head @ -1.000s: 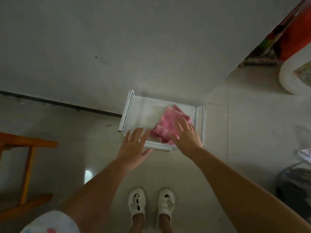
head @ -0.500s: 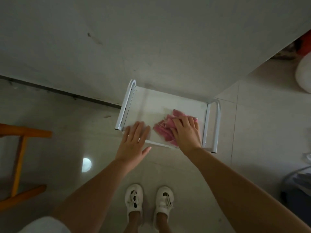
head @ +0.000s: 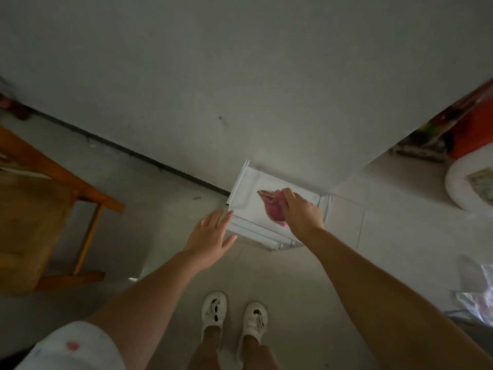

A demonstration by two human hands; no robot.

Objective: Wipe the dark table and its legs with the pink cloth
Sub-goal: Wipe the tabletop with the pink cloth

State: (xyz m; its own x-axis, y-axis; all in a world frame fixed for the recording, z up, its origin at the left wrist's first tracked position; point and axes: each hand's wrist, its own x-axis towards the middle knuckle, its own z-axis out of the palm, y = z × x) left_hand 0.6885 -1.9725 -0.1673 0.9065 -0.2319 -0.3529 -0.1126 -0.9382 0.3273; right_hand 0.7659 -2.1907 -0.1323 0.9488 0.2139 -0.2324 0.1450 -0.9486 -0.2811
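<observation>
- The right hand (head: pixel 302 213) grips the bunched pink cloth (head: pixel 274 208) on the small white table (head: pixel 246 192).
- The left hand (head: pixel 210 236), fingers straight and together, rests at the table's near left corner.
- The table's far edge stands against the wall (head: pixel 240 76); bare floor (head: pixel 346 236) lies to its right.
- The cloth is crumpled, mid-tabletop.

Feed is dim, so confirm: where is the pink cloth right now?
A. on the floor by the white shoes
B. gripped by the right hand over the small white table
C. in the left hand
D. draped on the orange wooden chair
B: the right hand grips the bunched pink cloth over the small white table.
</observation>
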